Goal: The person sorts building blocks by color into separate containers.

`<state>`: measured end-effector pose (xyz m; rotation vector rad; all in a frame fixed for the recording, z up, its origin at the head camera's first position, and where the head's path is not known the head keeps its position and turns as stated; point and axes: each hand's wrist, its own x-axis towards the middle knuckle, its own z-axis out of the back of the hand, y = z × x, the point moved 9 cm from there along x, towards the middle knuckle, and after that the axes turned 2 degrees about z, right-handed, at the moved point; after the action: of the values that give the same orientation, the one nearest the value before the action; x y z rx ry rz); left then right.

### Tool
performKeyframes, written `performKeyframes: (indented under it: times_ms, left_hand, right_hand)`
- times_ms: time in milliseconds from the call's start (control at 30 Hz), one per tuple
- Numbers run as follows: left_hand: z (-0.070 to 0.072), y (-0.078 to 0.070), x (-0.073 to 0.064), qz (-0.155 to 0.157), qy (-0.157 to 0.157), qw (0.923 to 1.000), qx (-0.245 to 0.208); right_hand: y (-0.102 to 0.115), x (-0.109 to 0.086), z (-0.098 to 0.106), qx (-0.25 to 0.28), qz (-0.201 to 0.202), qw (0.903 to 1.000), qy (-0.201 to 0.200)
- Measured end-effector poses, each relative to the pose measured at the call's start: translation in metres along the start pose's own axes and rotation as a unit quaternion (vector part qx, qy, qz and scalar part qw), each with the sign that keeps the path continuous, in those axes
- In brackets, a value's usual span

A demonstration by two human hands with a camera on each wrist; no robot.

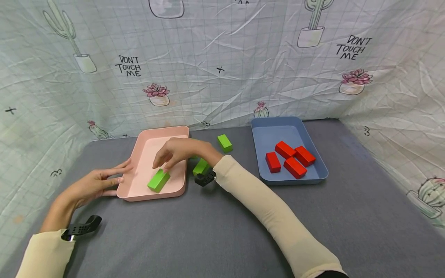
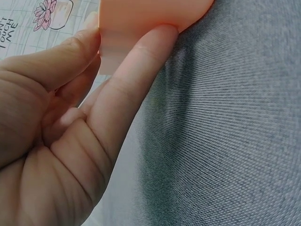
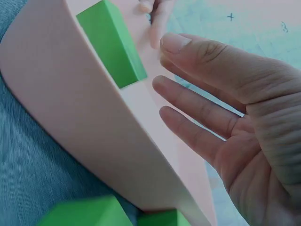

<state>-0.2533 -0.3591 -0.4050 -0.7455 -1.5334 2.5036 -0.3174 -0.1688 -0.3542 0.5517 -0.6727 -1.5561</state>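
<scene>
The right hand (image 1: 175,152) has its fingers loosely bent, thumb apart from the other fingertips, gripping nothing. The left hand (image 1: 99,183) has its fingers extended, tips against the left wall of a shallow, rounded-corner pale pink tray (image 1: 156,144), clasping no block.

Four bright green rectangular blocks are in sight: one in the pink tray, three outside it. Four bright red rectangular blocks (image 1: 273,162) lie in a shallow, rounded-corner blue tray (image 1: 278,129), the second of two trays.

The green block in the pink tray (image 1: 158,180) lies on its floor toward the near side, just below the right fingertips; the right wrist view shows a gap between them and the block, whose lower part the tray wall hides.

Between the trays, one green block (image 1: 200,166) lies partly covered by the right wrist and its black wrist mount (image 1: 205,178); another (image 1: 193,157), beside the pink tray's right wall, is mostly hidden. The third (image 1: 225,143) lies farther back, fully visible. All three rest on a dark grey cloth surface (image 1: 167,239), backed by a pale, creased sheet (image 1: 222,50) printed with cacti.
</scene>
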Motion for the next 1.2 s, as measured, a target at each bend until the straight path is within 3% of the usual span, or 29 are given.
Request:
performKeyframes:
  times_ms: [300, 667, 933, 1200]
  left_hand:
    - [0.0, 0.003, -0.002, -0.008, 0.003, 1.0, 0.0]
    - [-0.003, -0.001, -0.002, -0.04, 0.024, 0.9986, -0.027]
    - [-0.01, -0.001, -0.006, -0.072, 0.069, 0.9926, -0.07]
    - [-0.008, -0.003, -0.005, -0.064, 0.064, 0.9933, -0.072]
  right_hand:
    - [0.002, -0.036, 0.011, 0.011, -0.03, 0.9995, -0.004]
    - [0.006, -0.083, 0.02, -0.082, -0.034, 0.996, -0.008]
    - [-0.003, -0.105, 0.028, -0.053, -0.052, 0.9968, -0.031]
    - [-0.02, -0.12, 0.03, -0.044, -0.084, 0.9945, -0.043]
